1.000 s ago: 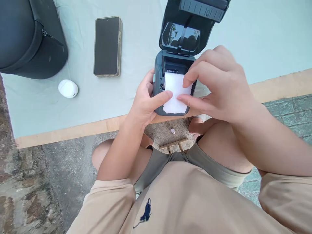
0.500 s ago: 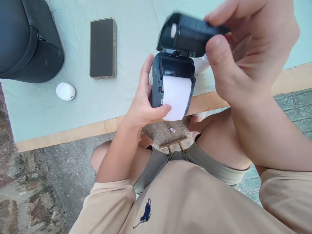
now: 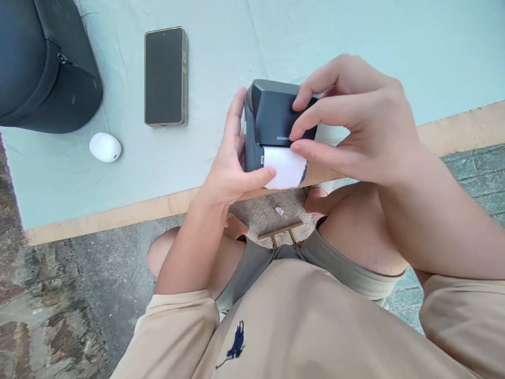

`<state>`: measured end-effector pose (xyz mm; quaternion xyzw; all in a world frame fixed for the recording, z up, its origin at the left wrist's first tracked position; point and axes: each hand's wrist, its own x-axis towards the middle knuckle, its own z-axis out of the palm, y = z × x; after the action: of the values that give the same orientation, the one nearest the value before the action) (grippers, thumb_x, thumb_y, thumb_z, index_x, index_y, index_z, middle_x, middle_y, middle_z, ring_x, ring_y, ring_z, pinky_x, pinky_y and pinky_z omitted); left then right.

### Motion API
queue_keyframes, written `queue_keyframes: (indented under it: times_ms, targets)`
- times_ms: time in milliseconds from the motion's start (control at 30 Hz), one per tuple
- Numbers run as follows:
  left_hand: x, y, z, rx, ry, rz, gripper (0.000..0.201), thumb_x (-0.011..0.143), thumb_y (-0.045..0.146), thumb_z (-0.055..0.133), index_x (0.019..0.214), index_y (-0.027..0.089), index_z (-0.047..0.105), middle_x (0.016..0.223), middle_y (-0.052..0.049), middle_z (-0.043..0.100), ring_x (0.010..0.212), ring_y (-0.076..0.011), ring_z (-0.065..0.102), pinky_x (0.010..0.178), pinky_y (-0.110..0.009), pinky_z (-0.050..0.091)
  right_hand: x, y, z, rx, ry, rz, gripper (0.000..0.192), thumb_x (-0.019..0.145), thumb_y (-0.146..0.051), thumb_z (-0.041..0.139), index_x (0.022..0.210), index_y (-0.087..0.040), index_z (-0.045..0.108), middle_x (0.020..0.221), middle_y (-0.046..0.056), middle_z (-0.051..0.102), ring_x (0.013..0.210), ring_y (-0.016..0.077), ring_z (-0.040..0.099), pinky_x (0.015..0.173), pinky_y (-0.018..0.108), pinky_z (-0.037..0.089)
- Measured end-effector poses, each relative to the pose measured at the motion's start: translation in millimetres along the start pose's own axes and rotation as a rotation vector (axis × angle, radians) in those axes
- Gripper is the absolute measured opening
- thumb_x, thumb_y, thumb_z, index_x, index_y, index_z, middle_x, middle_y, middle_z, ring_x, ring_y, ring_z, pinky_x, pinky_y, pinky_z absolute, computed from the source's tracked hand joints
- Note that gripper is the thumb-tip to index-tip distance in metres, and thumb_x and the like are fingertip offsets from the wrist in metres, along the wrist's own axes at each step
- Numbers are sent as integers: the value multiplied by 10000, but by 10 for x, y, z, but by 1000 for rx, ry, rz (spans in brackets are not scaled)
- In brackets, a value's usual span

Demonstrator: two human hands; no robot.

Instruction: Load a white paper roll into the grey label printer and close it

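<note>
At the counter's (image 3: 118, 213) near edge sits a small dark grey label printer (image 3: 272, 118), lid down, white paper strip (image 3: 286, 166) poking out. The left hand (image 3: 232, 163) wraps its side, thumb on the paper; the right hand's (image 3: 355, 121) fingers press the lid, seemingly latched.

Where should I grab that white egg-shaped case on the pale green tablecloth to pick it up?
Pinch the white egg-shaped case across its narrower width, coming from straight above. It lies flat on the pale green tablecloth with open cloth all round, and its rounded ends would likely slip.
</note>
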<state>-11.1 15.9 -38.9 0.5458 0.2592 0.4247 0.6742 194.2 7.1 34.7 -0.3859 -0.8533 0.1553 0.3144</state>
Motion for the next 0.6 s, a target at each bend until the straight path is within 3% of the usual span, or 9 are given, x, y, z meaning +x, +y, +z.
queue_keyframes:
  times_ms: [167,267,367,600]
  targets:
    - [-13,182,159,-196,120,-22,634,720,475,675,1246,263,392,1214,-60,550,1255,-293,509,941,-373,516,21,-33,-4,-6,3,1,261,819,-371,571,1034,-222,576,1103,62,544,1076,145,531,912,321,503]
    - [-19,241,221,-222,160,-57,435,787,453,638,1120,223,476,1098,-77,603,1275,-279,495,974,-372,501,37,-69,-3,24,-15,42,397,812,-416,573,1156,-230,507,1195,68,522,1200,163,485,1018,344,473]
    - [-26,264,242,-234,173,-77,396,794,415,642,1097,207,495,1085,-87,612,1275,-286,495,984,-389,494,37,-84,7,59,-48,71,435,825,-415,556,1218,-255,462,1266,48,510,1281,171,448,1073,358,443]
    - [-32,264,241,-200,189,-64,412,790,436,643,1105,205,511,1000,-79,614,1281,-304,472,925,-367,507,47,-91,-3,50,-97,88,428,840,-429,531,1223,-254,452,1290,45,498,1292,181,445,1039,361,458]
